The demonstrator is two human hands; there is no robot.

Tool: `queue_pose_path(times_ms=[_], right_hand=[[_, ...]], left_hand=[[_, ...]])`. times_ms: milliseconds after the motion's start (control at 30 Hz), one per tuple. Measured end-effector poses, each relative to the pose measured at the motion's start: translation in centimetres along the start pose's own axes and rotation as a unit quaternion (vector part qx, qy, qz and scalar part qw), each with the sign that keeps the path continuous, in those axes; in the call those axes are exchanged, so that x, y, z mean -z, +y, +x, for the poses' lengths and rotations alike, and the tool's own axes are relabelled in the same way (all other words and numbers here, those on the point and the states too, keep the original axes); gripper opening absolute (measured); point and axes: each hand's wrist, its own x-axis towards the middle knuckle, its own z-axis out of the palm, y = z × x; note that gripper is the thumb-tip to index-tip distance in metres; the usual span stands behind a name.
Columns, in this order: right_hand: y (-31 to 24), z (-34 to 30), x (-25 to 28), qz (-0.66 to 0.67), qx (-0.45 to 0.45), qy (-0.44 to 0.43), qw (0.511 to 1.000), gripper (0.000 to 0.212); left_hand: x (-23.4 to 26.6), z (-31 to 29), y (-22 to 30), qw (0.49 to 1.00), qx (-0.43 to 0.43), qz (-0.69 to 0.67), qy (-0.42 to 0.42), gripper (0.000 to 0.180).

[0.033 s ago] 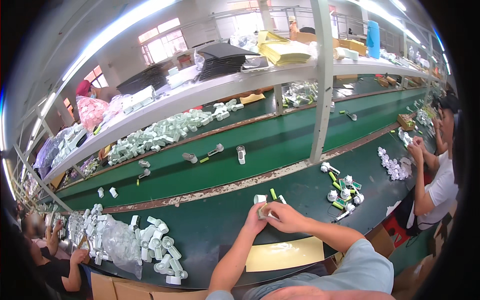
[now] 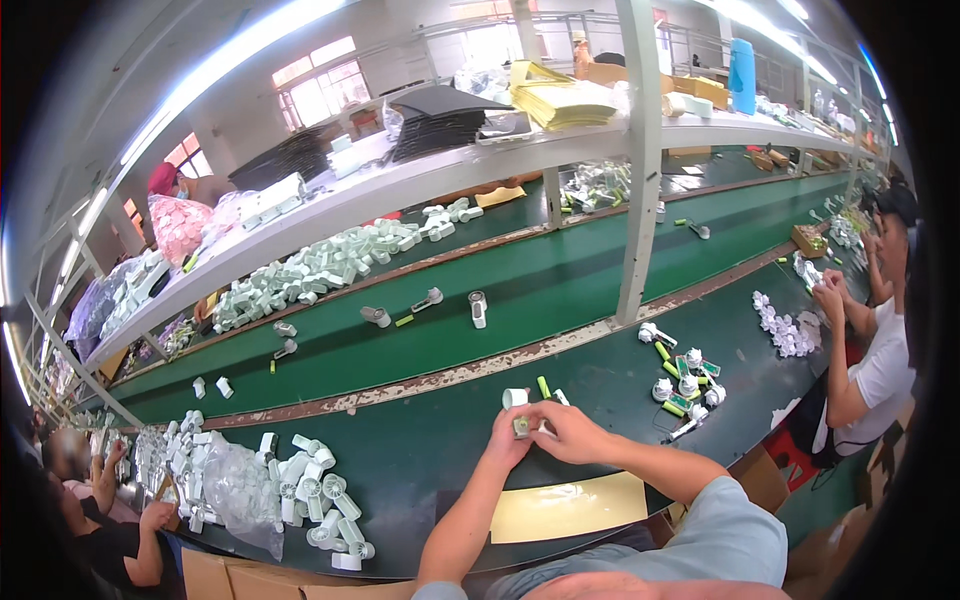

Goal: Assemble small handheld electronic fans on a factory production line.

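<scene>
Just beyond the yellow sheet, my two hands meet at the near side of the green bench. My left hand (image 2: 510,440) is closed around a pale plastic housing (image 2: 521,428) whose end shows a yellow-green inside. The fingers of my right hand (image 2: 570,435) are pinched at the housing's right side, by a small white part (image 2: 545,427); exactly what they grip is partly hidden. Right beyond my fingers stand a white round-ended fan housing (image 2: 515,398), a green battery cell (image 2: 543,387) and a white piece (image 2: 561,398).
A yellow sheet (image 2: 568,508) lies before me. To the right are motor assemblies with batteries (image 2: 690,380); to the left, pale fan housings (image 2: 335,500) and a plastic bag (image 2: 240,490). A post (image 2: 640,170) rises beside the green conveyor (image 2: 440,340). Co-workers sit at both sides.
The housing in my hands has tilted slightly, so its yellow-green end shows more. The whole view has shifted a little; my arms stay in place.
</scene>
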Motion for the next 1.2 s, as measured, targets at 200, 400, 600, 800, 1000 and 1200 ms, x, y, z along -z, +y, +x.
queue_pose_path(times_ms=[200, 400, 600, 800, 1000, 1200], right_hand=[[0.8, -1.1, -0.5, 0.149, -0.195, 0.015, 0.969, 0.043], [2.4, -2.7, -1.1, 0.427, -0.304, -0.13, 0.842, 0.038], [2.4, -3.4, -0.6, 0.474, -0.334, -0.091, 0.81, 0.03], [0.7, 0.0, 1.6, 0.399, -0.229, 0.054, 0.886, 0.024], [-0.5, 3.0, 2.1, 0.253, -0.222, 0.063, 0.94, 0.043], [0.1, 1.8, 0.0, -0.174, 0.098, -0.014, 0.98, 0.044]], left_hand=[[-0.3, -0.2, 1.7, 0.99, -0.139, 0.022, 0.034, 0.066], [-0.9, -1.7, 1.8, 0.971, -0.235, 0.033, 0.02, 0.064], [0.0, -2.3, 1.7, 0.957, -0.288, -0.002, 0.028, 0.063], [-1.0, -0.7, 2.3, 0.976, -0.164, 0.069, 0.122, 0.039], [-0.2, -0.7, 2.5, 0.992, -0.059, 0.065, 0.091, 0.059], [-1.5, -2.8, 2.3, 0.998, 0.008, 0.049, 0.025, 0.063]])
